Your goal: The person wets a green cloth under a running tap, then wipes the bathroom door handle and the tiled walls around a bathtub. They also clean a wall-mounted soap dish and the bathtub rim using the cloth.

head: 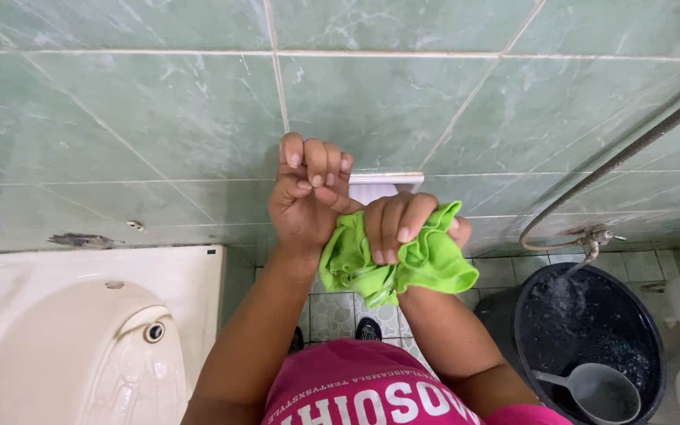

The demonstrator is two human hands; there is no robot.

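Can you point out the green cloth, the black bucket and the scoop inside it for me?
green cloth (426, 264): head view, on the bunched folds below the right hand.
black bucket (522, 330): head view, on its left rim.
scoop (603, 393): head view, on its grey bowl, lying in the bucket.

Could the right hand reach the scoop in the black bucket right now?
Probably not right away: the right hand is clenched around the green cloth, twisting it with the left hand. The grey scoop lies uncovered in the black bucket, lower on that side.
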